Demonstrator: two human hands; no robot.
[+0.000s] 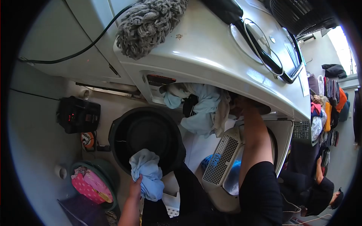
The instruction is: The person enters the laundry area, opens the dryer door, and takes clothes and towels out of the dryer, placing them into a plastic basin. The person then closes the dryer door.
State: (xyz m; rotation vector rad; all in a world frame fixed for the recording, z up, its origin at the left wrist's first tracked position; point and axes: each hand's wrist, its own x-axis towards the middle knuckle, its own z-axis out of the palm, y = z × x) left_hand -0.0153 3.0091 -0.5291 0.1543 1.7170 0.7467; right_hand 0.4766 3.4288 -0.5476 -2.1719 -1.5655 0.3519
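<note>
Black fabric of the right sleeve lies close to the camera, its bare forearm reaching past the open door into the round opening of a white front-loading machine. The right hand is in shadow in there, so I cannot tell whether it grips anything. The left hand is closed around a bunched light-blue cloth, at the near side of a black tub; whether cloth and tub touch is unclear. So one piece is well apart from the machine, while a tangled bundle of laundry, pale blue, beige and black, spills partway out of the opening; by my judgement, much remains there. Pink dotted fabric sits in a green basin. Another person's arm reaches towards hanging clothes.
</note>
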